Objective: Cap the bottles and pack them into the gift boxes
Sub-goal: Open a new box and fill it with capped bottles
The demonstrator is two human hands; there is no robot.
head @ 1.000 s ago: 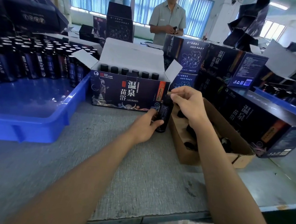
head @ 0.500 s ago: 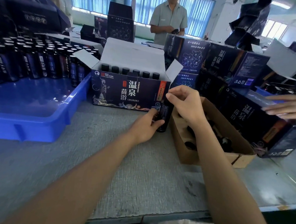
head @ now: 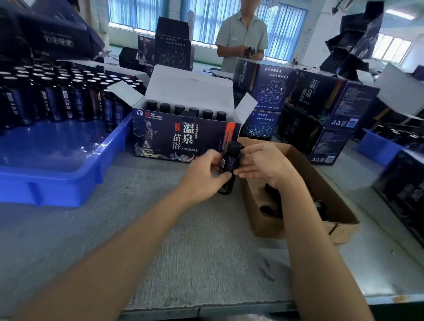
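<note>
Standing near upright on the grey desk [head: 175, 252], a dark bottle [head: 228, 165] has its long axis vertical, its black cap at the top and its base on the desk surface; the top leans slightly to the right. It sits just in front of the right front corner of the open gift box [head: 182, 140], between that box and the brown cardboard box [head: 301, 225].

The left hand [head: 203, 176] grips the bottle's body from the left, with the thumb curled across its front below the label. The right hand [head: 264, 163] reaches in from the right with its fingers stretched fairly straight and its fingertips [head: 241, 173] touching the bottle's right side just below the cap.

Inside the gift box, whose white flaps stand open, a row of capped bottles [head: 186, 109] stands upright along the back wall. Dark caps [head: 270, 209] lie in the cardboard box, partly hidden by the right forearm.

To the left, a blue plastic tray [head: 50, 187] holds many upright bottles [head: 48, 95] crowded at its far end. Closed gift boxes [head: 333, 113] are stacked behind the cardboard box. A person in a grey shirt [head: 242, 38] stands on the far side of the desk.
</note>
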